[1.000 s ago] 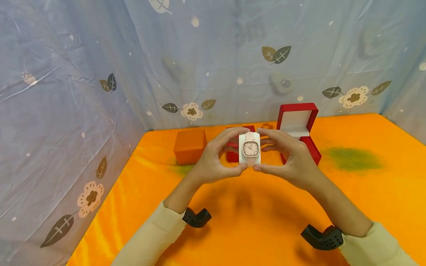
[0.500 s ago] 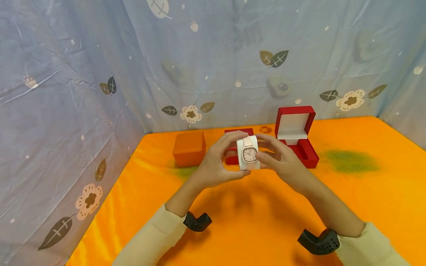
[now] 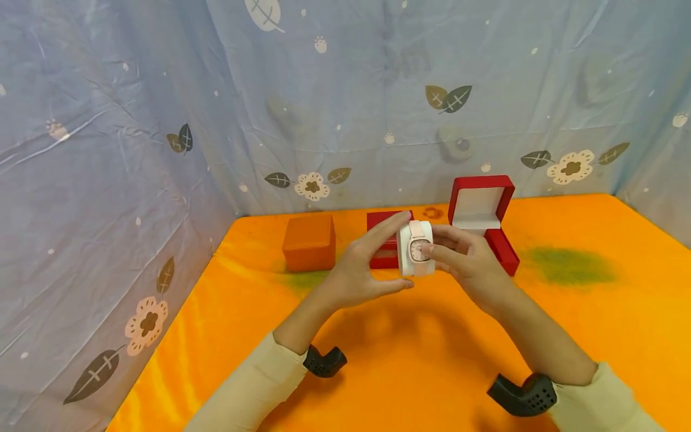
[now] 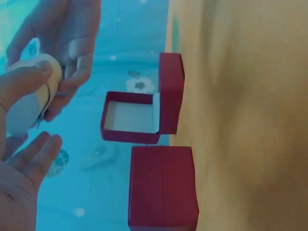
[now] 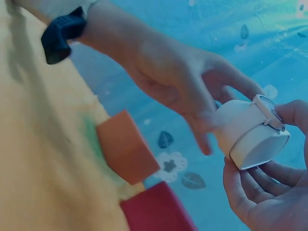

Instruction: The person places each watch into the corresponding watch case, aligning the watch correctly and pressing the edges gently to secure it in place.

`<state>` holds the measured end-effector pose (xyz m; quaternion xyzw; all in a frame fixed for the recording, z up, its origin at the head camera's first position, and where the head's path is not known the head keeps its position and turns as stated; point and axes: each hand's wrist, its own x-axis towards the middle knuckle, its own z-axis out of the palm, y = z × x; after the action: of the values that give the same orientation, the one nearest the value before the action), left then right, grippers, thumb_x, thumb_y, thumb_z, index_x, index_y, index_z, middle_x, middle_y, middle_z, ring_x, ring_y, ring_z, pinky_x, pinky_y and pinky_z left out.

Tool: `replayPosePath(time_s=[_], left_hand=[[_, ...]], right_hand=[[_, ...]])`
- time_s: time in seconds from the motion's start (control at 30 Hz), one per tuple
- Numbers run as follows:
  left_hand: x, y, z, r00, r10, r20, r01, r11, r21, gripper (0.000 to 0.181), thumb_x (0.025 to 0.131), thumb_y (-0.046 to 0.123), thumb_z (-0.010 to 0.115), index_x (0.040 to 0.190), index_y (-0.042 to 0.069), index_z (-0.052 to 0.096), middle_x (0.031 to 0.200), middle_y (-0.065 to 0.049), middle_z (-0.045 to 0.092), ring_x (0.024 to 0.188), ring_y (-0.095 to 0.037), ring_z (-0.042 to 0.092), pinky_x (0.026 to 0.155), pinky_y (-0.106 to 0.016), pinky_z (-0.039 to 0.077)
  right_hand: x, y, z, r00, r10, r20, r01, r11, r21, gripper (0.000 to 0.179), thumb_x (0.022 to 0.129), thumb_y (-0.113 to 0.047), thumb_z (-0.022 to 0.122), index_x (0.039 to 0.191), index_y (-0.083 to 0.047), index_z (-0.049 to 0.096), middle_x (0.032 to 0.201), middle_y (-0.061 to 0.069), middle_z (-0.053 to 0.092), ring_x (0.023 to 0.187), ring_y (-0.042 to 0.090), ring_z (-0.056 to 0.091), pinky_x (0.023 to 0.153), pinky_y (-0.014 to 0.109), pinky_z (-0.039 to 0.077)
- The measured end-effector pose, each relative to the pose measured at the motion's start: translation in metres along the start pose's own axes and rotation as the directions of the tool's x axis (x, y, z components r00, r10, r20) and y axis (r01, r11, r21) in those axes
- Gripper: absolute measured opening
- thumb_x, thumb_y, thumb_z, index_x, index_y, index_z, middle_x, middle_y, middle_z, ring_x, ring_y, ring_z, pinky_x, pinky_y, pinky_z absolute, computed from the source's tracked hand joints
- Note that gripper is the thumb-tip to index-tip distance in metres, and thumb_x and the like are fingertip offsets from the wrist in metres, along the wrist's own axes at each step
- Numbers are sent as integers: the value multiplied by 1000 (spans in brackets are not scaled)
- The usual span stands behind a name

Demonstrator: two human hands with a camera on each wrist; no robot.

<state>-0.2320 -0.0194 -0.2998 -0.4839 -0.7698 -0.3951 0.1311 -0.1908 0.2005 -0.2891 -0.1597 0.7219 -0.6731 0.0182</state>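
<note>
A wristwatch point(image 3: 417, 250) with a pale pink strap and square face is wrapped round a white cushion point(image 3: 405, 255) above the table. My right hand point(image 3: 471, 261) holds it from the right, thumb over the watch face and other fingers behind the cushion. On the other side, my left hand point(image 3: 358, 270) has its index finger and thumb spread apart. Its index fingertip lies by the cushion's upper left edge, and its thumb points below the cushion. The right wrist view shows the left hand point(image 5: 168, 77) beside the cushion, its thumb blurred; contact is unclear there.
An orange box point(image 3: 309, 243) stands shut on the orange cloth point(image 3: 410, 372). A red box point(image 3: 382, 218), partly hidden by the left hand, stands to its right. Further right is an open red box point(image 3: 504, 249) with white lid lining. A patterned blue curtain point(image 3: 345, 108) hangs behind.
Both hands held the cushion earlier. My right thumb has moved up onto the watch face, the watch has shifted right and turned, and my left fingers have spread away from it.
</note>
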Motion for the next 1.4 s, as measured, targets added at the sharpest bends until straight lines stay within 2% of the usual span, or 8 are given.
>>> replayPosePath(time_s=[0.2,0.4,0.53,0.73,0.9,1.03,1.23,1.4], left_hand=[[5,-1,4,999,-34,2,34,997,-70,88,83,17,76,154,19,23,158,3,29,134,-14,47,99,-27,49],[6,-4,7,1000,-26,1,26,996,-82,73,88,16,71,150,18,34,153,1,39,123,-15,56,95,-25,52],[11,-8,19,995,-85,47,89,991,-98,56,90,16,69,141,14,47,138,-2,55,108,-16,64,90,-22,54],[57,-15,62,942,-301,151,288,952,99,58,88,28,71,140,15,47,135,0,56,108,-11,62,89,-17,52],[102,-28,93,901,-377,214,316,909,271,79,84,42,73,149,22,34,151,5,38,125,-13,50,102,-23,47],[121,-40,107,897,-350,269,264,914,308,81,83,44,74,150,22,33,155,6,32,136,-12,40,111,-27,39],[131,-47,116,897,-354,265,254,903,347,75,82,48,72,145,23,39,145,5,43,124,-10,48,107,-24,42],[138,-47,120,904,-339,262,233,901,366,72,82,48,72,143,21,43,141,4,49,122,-12,50,107,-24,42]], right_hand=[[1,9,-52,986,83,-143,-73,995,71,41,98,-26,57,134,-9,45,117,-5,54,98,9,57,83,14,53],[6,29,-106,935,270,-229,-308,939,-152,74,98,-48,48,152,-5,25,118,-8,44,96,4,52,80,10,51],[11,37,-125,919,309,-247,-362,907,-214,75,98,-50,47,151,-1,26,113,-7,46,91,2,53,78,10,51],[20,42,-135,918,334,-214,-377,903,-207,72,99,-45,47,148,4,30,93,-14,54,81,0,56,76,11,52],[25,45,-132,920,345,-189,-374,915,-152,67,100,-42,45,142,8,33,86,-16,57,79,1,58,76,14,54],[27,46,-127,922,348,-171,-370,920,-125,64,100,-42,45,139,8,35,87,-14,58,80,2,59,77,16,55],[29,41,-129,921,348,-172,-374,914,-154,65,101,-43,43,139,8,35,91,-12,59,80,1,61,78,16,55],[28,36,-132,903,320,-286,-403,861,-312,71,100,-48,43,143,9,38,121,16,56,78,-5,60,79,15,54]])
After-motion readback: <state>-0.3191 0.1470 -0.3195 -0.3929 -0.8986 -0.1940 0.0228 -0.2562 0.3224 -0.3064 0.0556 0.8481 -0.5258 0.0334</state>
